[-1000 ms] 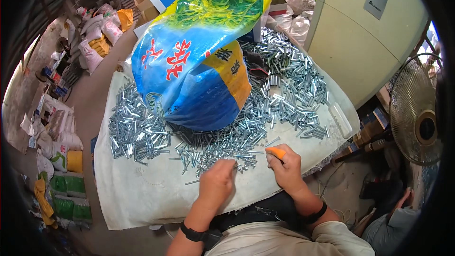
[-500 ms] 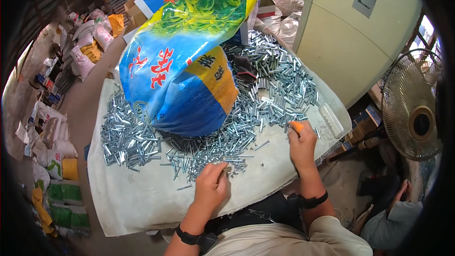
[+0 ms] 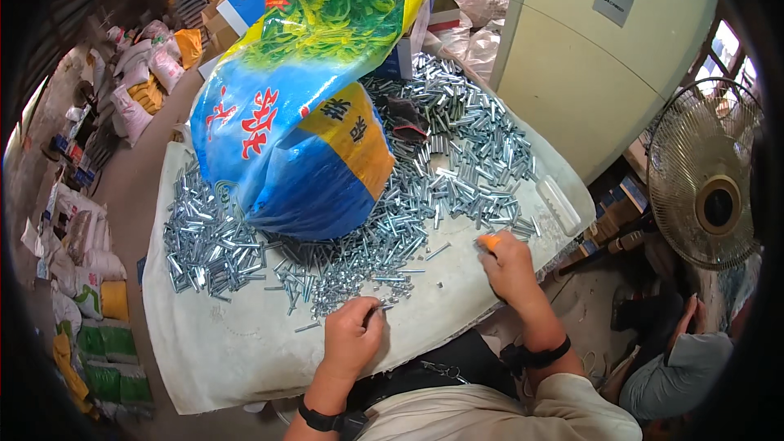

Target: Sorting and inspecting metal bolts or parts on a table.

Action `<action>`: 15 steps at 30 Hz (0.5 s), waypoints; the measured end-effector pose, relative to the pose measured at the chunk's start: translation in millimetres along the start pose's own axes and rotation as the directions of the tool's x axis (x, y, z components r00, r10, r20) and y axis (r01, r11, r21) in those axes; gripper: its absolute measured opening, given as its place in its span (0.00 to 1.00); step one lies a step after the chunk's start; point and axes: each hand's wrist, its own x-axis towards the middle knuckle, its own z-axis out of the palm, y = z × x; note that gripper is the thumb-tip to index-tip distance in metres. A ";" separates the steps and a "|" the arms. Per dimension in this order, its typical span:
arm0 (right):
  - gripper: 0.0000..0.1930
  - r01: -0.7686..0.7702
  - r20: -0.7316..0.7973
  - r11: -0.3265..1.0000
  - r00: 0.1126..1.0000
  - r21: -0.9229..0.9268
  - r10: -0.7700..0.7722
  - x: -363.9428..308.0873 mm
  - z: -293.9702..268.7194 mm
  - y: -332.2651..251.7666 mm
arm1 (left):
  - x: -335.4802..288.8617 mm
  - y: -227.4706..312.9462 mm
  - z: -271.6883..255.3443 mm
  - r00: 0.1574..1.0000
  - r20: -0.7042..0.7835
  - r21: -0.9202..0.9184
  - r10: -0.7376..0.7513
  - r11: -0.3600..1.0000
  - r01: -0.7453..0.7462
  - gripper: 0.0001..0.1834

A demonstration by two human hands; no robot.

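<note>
My left hand (image 3: 353, 333) is closed in a pinch at the front edge of the metal pile, with a small metal screw (image 3: 385, 307) at its fingertips. Close by lie small shiny fasteners (image 3: 343, 287), heaped loosely. On the right side of the table my right hand (image 3: 511, 268) hovers with curled fingers. An orange piece (image 3: 488, 241) shows at its fingertips; I cannot tell whether it is worn or held. A single long bolt (image 3: 438, 251) lies between the hands. Metal tubes (image 3: 482, 143) are spread behind, and more metal pins (image 3: 212, 237) lie at left.
A large printed blue, green and yellow sack (image 3: 310, 155) stands on the pale table cover (image 3: 229, 351). A white slotted strip (image 3: 559, 204) lies at the right edge. Beyond are a cream cabinet (image 3: 588, 73), a fan (image 3: 710, 188) and a seated person (image 3: 678, 376). Filled bags (image 3: 114, 359) line the left.
My right hand has moved nearer and slightly left, away from the tubes. My left hand has drawn back a little toward me. The whole view has shifted slightly.
</note>
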 end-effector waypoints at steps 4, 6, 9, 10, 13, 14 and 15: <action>0.16 -0.309 0.183 0.708 0.951 0.635 0.250 -8.3 22.8 -33.5 | -1.6 -15.0 -4.3 0.968 0.070 0.239 0.243 0.938 -0.253 0.05; 0.15 -0.356 0.265 0.559 0.934 0.749 0.239 -12.9 29.2 -54.7 | -5.2 -10.5 -7.9 0.963 0.109 0.276 0.247 0.923 -0.268 0.05; 0.15 -0.396 0.356 0.323 0.918 0.860 0.175 -22.6 39.2 -65.3 | -6.8 14.7 -4.0 0.996 0.091 0.051 -0.016 0.999 0.011 0.06; 0.15 -0.426 0.402 0.281 0.905 0.860 0.140 -24.1 38.9 -69.9 | -7.7 19.0 -3.2 0.996 0.080 -0.013 -0.036 0.999 0.038 0.07; 0.15 -0.453 0.452 0.242 0.890 0.858 0.064 -29.6 37.9 -79.6 | -6.9 31.6 -0.4 0.997 0.059 -0.112 -0.047 0.992 0.053 0.08; 0.16 -0.452 0.443 0.199 0.892 0.870 0.088 -32.0 37.9 -84.3 | -6.4 33.4 0.7 0.999 0.045 -0.122 -0.027 0.992 0.033 0.07; 0.18 -0.449 0.435 0.157 0.893 0.880 0.112 -33.2 38.0 -88.1 | -6.3 34.0 1.4 0.999 0.031 -0.133 -0.008 0.991 0.012 0.06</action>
